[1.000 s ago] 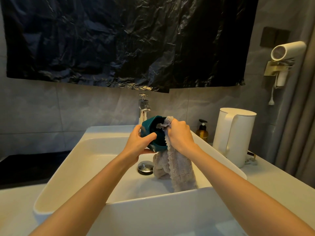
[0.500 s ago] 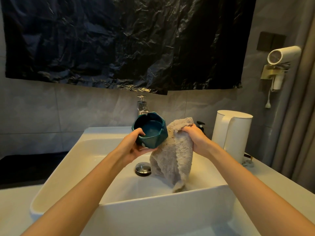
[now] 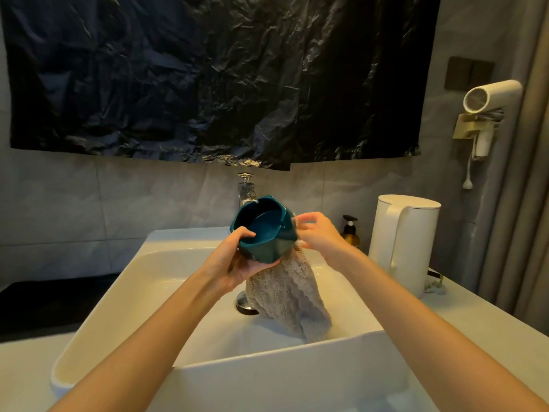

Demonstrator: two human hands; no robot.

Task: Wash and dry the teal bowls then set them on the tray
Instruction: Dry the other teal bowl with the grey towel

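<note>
A teal faceted bowl (image 3: 264, 230) is held over the white sink (image 3: 124, 292), tilted with its mouth toward me. My left hand (image 3: 237, 263) grips it from below, thumb hooked over the near rim. A grey-beige fluffy cloth (image 3: 285, 292) hangs from behind the bowl's right side down into the basin. My right hand (image 3: 320, 233) is against the bowl's right side with the cloth under its palm and its fingers spread. No tray is in view.
The chrome tap (image 3: 246, 188) stands just behind the bowl, the drain plug (image 3: 245, 304) below it. A white kettle (image 3: 404, 242) and a brown pump bottle (image 3: 350, 233) stand on the counter to the right. A hair dryer (image 3: 487, 102) hangs on the right wall.
The cloth came out of the bowl, swung right, then came back against the bowl's outer right side. My left hand turned the bowl so its mouth faces me.
</note>
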